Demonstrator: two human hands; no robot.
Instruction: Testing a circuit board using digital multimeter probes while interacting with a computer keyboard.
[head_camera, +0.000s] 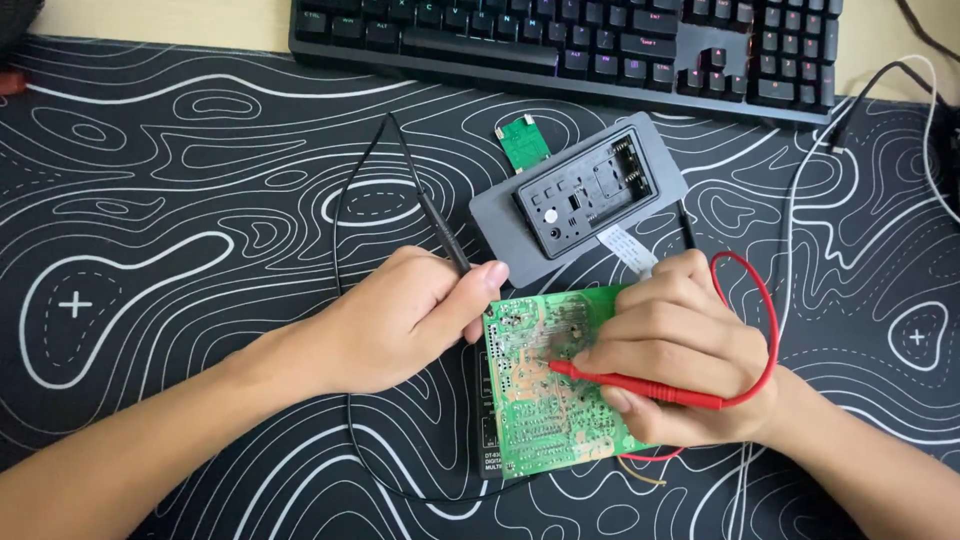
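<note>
Your left hand (400, 315) comes in from the lower left, forearm flat across the mat (150, 200), wrist roughly straight. Fingers are curled in, thumb pressed against the black probe (445, 235), pinched pen-style. The probe's rear slants up and away from you; its tip is hidden behind your thumb, at the board's upper left corner. Its black lead (345, 190) loops up and back round the left side of your hand.

Your right hand (680, 350) enters from the lower right, wrist bent inward, fingers folded over the red probe (640, 388), closed tight on it. The probe lies nearly level, pointing left, tip touching the solder side of the green board (530, 400) around its middle. The red lead (765, 310) arcs up over the back of your hand.

The board lies flat on the mat between both hands, long side running toward you, right edge under your right fingers. A black part shows beneath its left edge, cannot tell what.

Just beyond the board sits a grey case (580, 195), tilted, open side up, a small green board (522, 142) at its upper left corner. A keyboard (560, 40) runs along the top edge.
</note>
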